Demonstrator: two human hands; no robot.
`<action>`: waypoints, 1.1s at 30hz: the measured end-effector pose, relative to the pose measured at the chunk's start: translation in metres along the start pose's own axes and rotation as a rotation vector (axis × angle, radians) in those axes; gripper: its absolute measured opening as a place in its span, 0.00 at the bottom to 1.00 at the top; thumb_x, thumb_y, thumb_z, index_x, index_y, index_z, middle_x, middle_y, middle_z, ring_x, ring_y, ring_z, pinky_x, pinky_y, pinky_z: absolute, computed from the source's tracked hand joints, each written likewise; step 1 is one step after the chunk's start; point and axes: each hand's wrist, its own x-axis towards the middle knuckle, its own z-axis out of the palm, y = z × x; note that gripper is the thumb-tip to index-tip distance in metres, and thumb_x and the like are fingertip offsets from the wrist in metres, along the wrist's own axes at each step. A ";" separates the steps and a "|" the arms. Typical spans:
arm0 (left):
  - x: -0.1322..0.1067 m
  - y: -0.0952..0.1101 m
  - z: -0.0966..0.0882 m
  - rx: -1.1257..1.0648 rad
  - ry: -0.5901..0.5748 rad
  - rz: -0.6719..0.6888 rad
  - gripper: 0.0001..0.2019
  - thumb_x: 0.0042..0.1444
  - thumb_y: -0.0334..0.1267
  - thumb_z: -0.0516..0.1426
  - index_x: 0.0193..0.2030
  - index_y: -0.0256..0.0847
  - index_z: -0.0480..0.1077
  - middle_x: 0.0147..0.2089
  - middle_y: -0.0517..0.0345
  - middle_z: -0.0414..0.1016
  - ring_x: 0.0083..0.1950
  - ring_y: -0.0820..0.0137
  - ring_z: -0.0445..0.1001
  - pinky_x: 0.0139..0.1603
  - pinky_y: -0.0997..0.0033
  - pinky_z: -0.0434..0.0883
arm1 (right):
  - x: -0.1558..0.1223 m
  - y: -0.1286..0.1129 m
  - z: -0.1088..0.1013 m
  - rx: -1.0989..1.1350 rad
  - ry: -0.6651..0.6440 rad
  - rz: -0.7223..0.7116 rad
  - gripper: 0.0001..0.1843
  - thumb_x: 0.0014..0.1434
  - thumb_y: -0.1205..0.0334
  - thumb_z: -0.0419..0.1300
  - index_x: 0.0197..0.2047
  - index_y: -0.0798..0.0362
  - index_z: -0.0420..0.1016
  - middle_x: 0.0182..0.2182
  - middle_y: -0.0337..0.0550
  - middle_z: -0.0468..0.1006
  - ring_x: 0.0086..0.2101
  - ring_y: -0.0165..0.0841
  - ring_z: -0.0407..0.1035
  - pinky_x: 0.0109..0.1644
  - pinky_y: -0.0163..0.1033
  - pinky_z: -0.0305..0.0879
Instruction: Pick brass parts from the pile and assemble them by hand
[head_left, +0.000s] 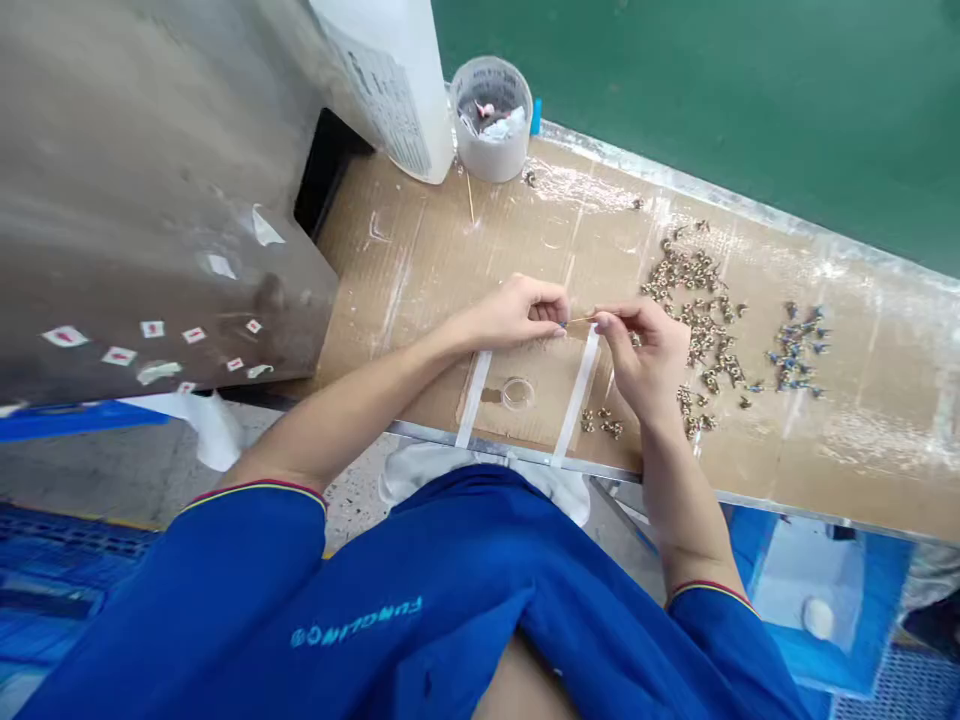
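Observation:
My left hand (525,312) is closed in a pinch over the cardboard-covered bench; a small part with a speck of blue (564,324) shows at its fingertips. Between finger and thumb, my right hand (646,345) grips a thin wooden toothpick (581,319) whose tip meets that part. Many small brass-coloured metal parts (701,320) lie scattered beside and beyond my right hand. Farther right sits a group of similar parts with blue on them (799,350). Several more brass-coloured parts (602,424) lie near the front edge. A small round clear dish (517,394) rests between two white tape strips.
A tape-roll-like cup (491,150) with scraps inside stands at the back, next to a white labelled bottle (397,90). Another toothpick (471,198) lies before it. At left rises a metal box (165,220) with stickers. A green surface (712,110) lies beyond the bench.

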 end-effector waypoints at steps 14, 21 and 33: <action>-0.001 0.000 0.001 -0.038 0.005 -0.004 0.03 0.54 0.30 0.63 0.34 0.34 0.74 0.30 0.60 0.73 0.32 0.77 0.70 0.39 0.76 0.70 | -0.001 0.000 0.003 -0.030 -0.046 -0.012 0.15 0.69 0.49 0.62 0.35 0.48 0.82 0.29 0.39 0.85 0.27 0.32 0.76 0.33 0.38 0.72; -0.001 -0.003 0.000 -0.041 -0.005 0.008 0.04 0.55 0.32 0.64 0.34 0.34 0.74 0.30 0.60 0.74 0.33 0.76 0.70 0.38 0.75 0.69 | 0.000 -0.001 0.002 -0.058 -0.065 -0.033 0.15 0.70 0.50 0.61 0.35 0.48 0.81 0.31 0.40 0.86 0.28 0.32 0.76 0.34 0.39 0.72; 0.000 -0.004 -0.001 -0.022 -0.011 0.020 0.03 0.54 0.32 0.65 0.33 0.34 0.76 0.29 0.61 0.74 0.32 0.76 0.70 0.37 0.76 0.68 | -0.002 -0.001 0.005 -0.053 -0.046 -0.186 0.12 0.72 0.55 0.61 0.36 0.48 0.80 0.31 0.39 0.85 0.30 0.32 0.77 0.35 0.38 0.72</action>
